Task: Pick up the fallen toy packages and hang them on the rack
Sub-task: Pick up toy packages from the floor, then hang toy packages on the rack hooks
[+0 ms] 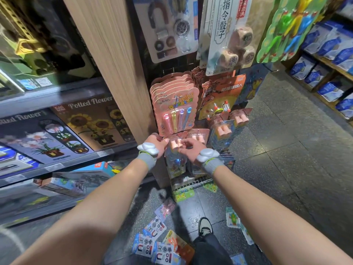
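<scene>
— Where is the pack at this moment?

— Up at the rack (pixel 166 73), low down, just under the pink pen cards (pixel 174 108). The left hand (pixel 155 143) is curled round the top-left edge of the finger-toy package (pixel 176 161). The right hand (pixel 191 150) has its fingers bent in on the top edge, close beside it. As far as I can judge, both are clamped on the card.

— So what can go wrong?

— I can't see the hook, because the hands and the card cover it. If the punched hole misses the tip, the pack likely drops to the floor (pixel 286 169) the moment either hand lets go.

— Anything close by at risk?

— The neighbouring packs hang overlapping it. I think a sideways shove could knock one off its peg.

— And underfoot?

— Several fallen packages (pixel 154 229) lie on the floor near the shoe (pixel 205 226), and a few overlap. A step forward could crush a blister or skid on the slick plastic.

— Much left to do?

— Most of it, I judge, since those packs are all yet to be hung.
</scene>
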